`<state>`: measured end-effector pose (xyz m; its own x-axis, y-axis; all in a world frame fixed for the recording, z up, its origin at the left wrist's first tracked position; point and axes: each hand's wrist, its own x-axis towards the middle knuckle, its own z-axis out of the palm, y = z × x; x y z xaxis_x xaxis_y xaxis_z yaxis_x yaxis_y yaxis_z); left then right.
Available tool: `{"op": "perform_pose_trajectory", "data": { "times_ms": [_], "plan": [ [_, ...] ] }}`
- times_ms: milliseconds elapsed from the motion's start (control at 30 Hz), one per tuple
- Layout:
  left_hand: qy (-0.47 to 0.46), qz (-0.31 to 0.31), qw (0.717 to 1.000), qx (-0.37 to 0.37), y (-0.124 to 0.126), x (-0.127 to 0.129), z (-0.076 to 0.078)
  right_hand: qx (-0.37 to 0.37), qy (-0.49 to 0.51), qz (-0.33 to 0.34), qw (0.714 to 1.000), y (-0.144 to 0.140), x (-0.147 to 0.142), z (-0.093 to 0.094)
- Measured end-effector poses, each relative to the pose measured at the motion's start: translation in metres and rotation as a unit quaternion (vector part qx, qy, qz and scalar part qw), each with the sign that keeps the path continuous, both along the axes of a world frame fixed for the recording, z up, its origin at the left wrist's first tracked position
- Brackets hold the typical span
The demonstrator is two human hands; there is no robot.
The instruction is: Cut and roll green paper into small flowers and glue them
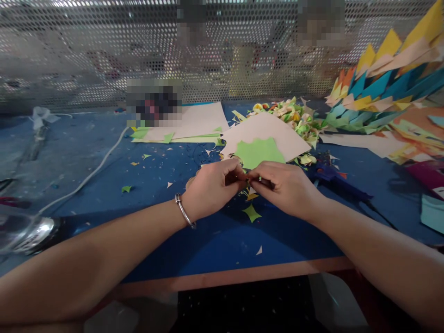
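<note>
A blue table fills the scene, its near edge just below the forearms, a perforated metal screen along the far side. Far right sits a stack of coloured paper points; a white sheet with a green cut-out lies just beyond the hands, and a blue glue gun on the right. The 2 hands meet at centre: left hand and right hand both pinch a tiny paper piece, mostly hidden between fingertips. It looks light, thin and easily creased, best held by its edges. Open table lies near left.
</note>
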<state>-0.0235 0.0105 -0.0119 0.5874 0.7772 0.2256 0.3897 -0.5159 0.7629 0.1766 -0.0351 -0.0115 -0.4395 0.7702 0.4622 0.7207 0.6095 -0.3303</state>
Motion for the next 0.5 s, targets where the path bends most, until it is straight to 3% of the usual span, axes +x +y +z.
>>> {"op": "perform_pose_trajectory", "data": {
  "times_ms": [200,500],
  "plan": [
    [-0.081,-0.003,0.992,-0.094,0.0020,0.0014,-0.0018,0.010,-0.004,-0.009,1.000,-0.0015,-0.0021,0.0024],
    [-0.071,0.000,0.994,-0.085,0.0023,0.0015,-0.0061,0.015,-0.028,-0.012,0.999,-0.0035,-0.0016,0.0001]
  ]
}}
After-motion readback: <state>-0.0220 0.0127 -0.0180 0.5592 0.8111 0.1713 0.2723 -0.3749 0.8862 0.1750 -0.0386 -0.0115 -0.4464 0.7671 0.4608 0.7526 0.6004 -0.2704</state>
